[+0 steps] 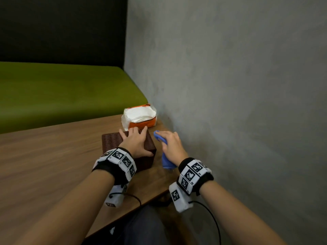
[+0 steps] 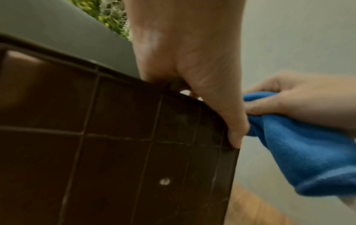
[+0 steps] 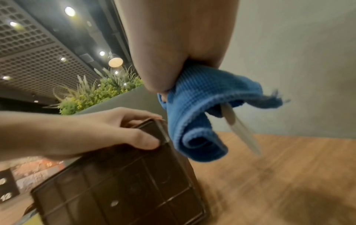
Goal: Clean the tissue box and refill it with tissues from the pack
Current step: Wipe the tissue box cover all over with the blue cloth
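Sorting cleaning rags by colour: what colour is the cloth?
Blue; the cloth shows best in the right wrist view.

Left hand (image 2: 192, 64) grips brown tissue box (image 2: 115, 144) edge; right hand (image 2: 300, 100) holds blue cloth (image 2: 304, 153).

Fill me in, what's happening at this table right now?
A person is partway through cleaning a tissue box. The left hand grips the dark brown tissue box, which stands on the wooden table. The right hand holds a bunched blue cloth just beside the box, next to the grey wall; whether it touches the box is unclear. An opened orange tissue pack with white tissues showing sits behind the box, so refilling hasn't begun.
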A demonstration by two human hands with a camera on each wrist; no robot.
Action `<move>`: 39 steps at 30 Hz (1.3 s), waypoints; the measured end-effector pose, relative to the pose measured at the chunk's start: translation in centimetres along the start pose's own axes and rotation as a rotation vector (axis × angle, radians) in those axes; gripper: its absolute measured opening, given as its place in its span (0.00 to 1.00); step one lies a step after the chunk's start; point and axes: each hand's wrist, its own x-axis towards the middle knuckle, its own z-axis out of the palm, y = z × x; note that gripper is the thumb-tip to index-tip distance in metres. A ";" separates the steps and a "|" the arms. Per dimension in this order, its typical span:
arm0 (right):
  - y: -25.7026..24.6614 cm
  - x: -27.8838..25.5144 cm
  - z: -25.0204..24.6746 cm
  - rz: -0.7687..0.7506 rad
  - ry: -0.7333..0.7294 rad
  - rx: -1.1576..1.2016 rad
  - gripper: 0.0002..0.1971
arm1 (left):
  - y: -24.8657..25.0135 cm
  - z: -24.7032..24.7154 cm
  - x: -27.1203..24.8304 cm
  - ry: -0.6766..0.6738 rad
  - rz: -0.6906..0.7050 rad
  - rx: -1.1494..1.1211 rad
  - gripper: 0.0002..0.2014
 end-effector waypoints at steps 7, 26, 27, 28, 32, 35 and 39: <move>-0.9 1.8 -1.5 0.010 0.250 0.141 0.17 | -1.9 -1.4 -1.7 0.438 0.128 -0.701 0.54; -0.7 4.2 0.4 0.020 0.105 -0.320 0.15 | -1.9 -1.5 -2.3 0.281 0.083 -0.582 0.56; -0.9 4.7 0.2 0.049 0.085 -0.332 0.16 | -1.9 -1.5 -2.4 0.270 0.086 -0.570 0.56; -1.7 5.0 0.3 0.035 0.056 -0.344 0.17 | -2.0 -1.4 -2.4 0.267 0.090 -0.567 0.57; -6.5 3.9 1.2 -0.290 -0.039 -0.260 0.17 | -2.3 -1.2 -2.3 0.316 0.103 -0.599 0.53; -4.6 1.8 0.6 -0.493 -0.029 -0.117 0.18 | -2.4 -1.0 -2.4 0.322 0.084 -0.618 0.54; -0.6 3.3 -0.9 -0.206 0.024 -0.251 0.16 | -2.0 -1.4 -2.4 0.285 0.075 -0.603 0.58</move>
